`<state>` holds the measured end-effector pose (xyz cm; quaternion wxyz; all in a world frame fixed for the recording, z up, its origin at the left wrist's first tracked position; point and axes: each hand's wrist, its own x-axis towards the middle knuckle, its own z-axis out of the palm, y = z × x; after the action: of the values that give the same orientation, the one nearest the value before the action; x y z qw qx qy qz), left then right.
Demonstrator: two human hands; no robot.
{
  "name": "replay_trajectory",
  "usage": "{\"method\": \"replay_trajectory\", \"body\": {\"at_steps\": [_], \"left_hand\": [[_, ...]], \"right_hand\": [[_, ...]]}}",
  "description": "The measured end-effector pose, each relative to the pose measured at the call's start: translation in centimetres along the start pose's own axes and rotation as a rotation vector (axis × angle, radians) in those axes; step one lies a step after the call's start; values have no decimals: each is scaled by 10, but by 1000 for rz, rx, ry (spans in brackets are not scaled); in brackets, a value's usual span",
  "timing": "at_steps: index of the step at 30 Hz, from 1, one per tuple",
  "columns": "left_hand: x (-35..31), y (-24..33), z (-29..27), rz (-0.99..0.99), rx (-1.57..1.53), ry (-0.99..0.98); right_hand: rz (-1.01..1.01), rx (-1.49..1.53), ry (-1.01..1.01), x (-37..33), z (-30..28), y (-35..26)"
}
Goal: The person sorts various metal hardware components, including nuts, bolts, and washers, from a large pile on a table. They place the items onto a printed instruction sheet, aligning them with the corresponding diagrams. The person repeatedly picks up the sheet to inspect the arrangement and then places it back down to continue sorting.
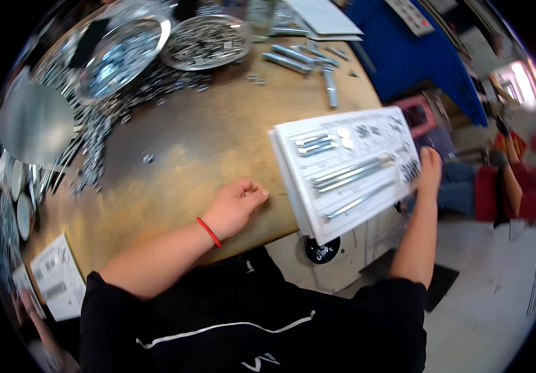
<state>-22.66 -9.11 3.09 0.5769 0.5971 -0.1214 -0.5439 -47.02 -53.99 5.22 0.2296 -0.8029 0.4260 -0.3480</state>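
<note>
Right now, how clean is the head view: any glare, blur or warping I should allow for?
Head view: fisheye bends the table edge and blacks out the corners; glare washes out the round lid at left and a bright spot at far right; the bowls shine; the sheet and both hands, left and right, are sharp at centre, soft toward the rim.

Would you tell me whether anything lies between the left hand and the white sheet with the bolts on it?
Nothing visible: only bare wooden table separates the left hand from the white sheet, which the right hand holds.
</note>
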Motion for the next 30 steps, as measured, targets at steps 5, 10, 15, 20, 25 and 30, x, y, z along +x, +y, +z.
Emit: {"method": "replay_trajectory", "body": {"at_steps": [5, 10, 15, 20, 25, 30], "left_hand": [[-98, 4, -82, 50, -572, 30], [-228, -38, -186, 398, -836, 312], [-345, -113, -272, 645, -604, 1544], [-499, -319, -442, 254, -166, 2292], [-533, -340, -499, -78, -354, 1943], [-535, -349, -499, 188, -394, 1921]], "right_hand": [[-346, -156, -21, -1, 1, -140], [-982, -11, -370, -105, 88, -373], [-1169, 224, -1101, -257, 218, -497], [-1053, 348, -1575, -422, 354, -531], [-585, 485, -1596, -495, 409, -552], [-732, 451, -1417, -499, 396, -543]]}}
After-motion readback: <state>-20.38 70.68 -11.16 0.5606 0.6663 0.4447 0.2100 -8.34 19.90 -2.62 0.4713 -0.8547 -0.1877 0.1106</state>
